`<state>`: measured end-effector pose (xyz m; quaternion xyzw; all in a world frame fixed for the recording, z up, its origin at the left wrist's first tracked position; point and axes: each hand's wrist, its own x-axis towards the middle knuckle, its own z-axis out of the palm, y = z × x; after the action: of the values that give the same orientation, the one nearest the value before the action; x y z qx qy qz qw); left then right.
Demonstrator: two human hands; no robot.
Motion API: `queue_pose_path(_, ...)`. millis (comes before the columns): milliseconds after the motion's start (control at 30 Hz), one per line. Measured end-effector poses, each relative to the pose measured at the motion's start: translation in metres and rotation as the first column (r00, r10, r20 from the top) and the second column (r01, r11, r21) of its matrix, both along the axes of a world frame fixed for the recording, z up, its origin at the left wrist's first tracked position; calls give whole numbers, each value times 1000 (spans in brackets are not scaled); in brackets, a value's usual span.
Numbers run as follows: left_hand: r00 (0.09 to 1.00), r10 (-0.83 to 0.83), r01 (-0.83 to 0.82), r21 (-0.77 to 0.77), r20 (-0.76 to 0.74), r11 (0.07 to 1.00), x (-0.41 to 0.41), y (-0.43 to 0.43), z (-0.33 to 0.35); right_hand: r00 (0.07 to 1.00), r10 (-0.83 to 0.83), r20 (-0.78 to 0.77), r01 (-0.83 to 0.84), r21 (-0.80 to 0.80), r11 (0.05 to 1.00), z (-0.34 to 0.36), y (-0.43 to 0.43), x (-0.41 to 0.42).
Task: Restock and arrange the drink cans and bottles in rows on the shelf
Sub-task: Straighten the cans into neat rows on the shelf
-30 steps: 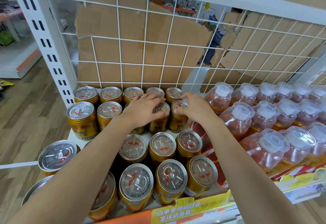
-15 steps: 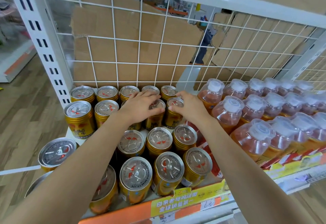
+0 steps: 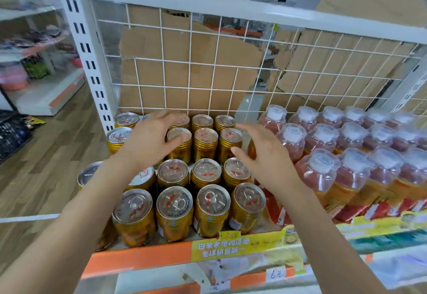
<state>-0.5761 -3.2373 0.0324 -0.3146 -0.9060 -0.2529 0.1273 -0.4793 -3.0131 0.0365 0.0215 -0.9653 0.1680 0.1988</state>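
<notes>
Moved: both hands lifted off the cans (image 3: 205, 142) | left hand (image 3: 147, 142) fingers spread, empty | right hand (image 3: 268, 157) fingers spread, empty | cans upright, tops up, in rows at shelf (image 3: 138, 261) left end

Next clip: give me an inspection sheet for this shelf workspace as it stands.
Surface: shelf, orange front edge with price strip.
Job's things: gold cans upright in rows at left; bottles in rows at right.
Clutter: torn cardboard behind the shelf.
Grips: left hand and right hand open, fingers spread over the rear cans, holding nothing.
Cables: nothing seen.
Surroundings: wooden floor; another shelf unit at left.
</notes>
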Motion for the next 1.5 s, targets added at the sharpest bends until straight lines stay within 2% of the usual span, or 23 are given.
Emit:
queue_pose_path(100, 993, 100, -99, 20, -56, 995, 42, -29, -5, 997, 76, -25, -77, -11, 997, -2, 2, 27)
queue_pose_path(233, 974, 223, -224, -20, -33, 974, 94, -64, -14, 994, 113, -9, -113, -26, 993, -18, 7, 52)
queue_pose_path(400, 964, 265, -266, -23, -36, 964, 144, -93, -29, 984, 176, 6, -175, -60, 983, -39, 1, 72)
queue_pose_path(500, 956, 293, -294, -16, -8, 956, 155, -105, -38, 979, 205, 0, -204, -70, 976, -44, -10, 75)
queue_pose_path(733, 947, 314, -317, 34, 71, 948, 136, -128, -49, 947, 322, 13, -322, 18, 947, -41, -63, 48)
queue_pose_path(900, 958, 259, -268, 71, 122, 961, 93, -143, -50, 924, 373, 80, -377, 35, 926, -40, -113, 8)
queue_pose_path(1000, 966, 164, -189, 108, 202, 976, 63, -149, -52, 923, 362, 127, -369, 38, 929, -41, -134, -15)
queue_pose_path(1100, 949, 101, -128, 73, 297, 989, 37, -151, -54, 913, 345, 217, -358, 21, 934, -41, -147, -34)
queue_pose_path(1200, 905, 20, -93, 153, 424, 984, 20, -155, -56, 886, 334, 320, -354, 4, 935, -39, -155, -46)
queue_pose_path(1300, 903, -46, -27, 162, 426, 986, 5, -156, -56, 877, 332, 348, -352, -5, 936, -35, -158, -56)
queue_pose_path(1500, 929, -66, 10, 153, 363, 988, -23, -150, -55, 894, 285, 347, -294, -27, 955, -29, -155, -79)
